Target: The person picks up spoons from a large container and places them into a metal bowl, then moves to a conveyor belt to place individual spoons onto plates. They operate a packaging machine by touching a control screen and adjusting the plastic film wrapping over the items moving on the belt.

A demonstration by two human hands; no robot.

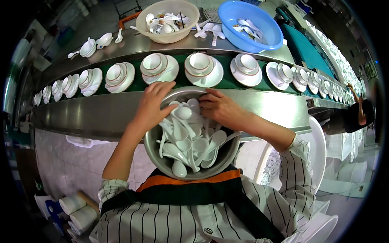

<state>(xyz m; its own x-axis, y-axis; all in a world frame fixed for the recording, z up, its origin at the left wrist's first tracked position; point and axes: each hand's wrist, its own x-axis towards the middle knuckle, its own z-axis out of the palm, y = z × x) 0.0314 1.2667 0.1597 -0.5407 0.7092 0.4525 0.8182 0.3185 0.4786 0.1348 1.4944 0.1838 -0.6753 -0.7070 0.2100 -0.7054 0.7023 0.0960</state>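
A round steel bowl [152,152] full of white spoons [183,144] is in front of me, against the metal counter edge. My left hand [155,103] is at the bowl's far left rim, fingers stretched and apart, its thumb over the spoons. At the far right rim, my right hand [221,107] has its fingers bent in among the spoons; what they grip, if anything, is hidden. Just beyond the bowl, a white saucer [212,78] carrying a bowl and a cup [199,62] stands on the green conveyor belt [181,82].
Similar place settings line the belt both ways. Behind it, a beige basin [142,25] and a blue basin [275,34] hold spoons and scraps. Loose spoons [210,30] lie between them. A white tub [318,150] stands at my right. Another person [358,113] is at far right.
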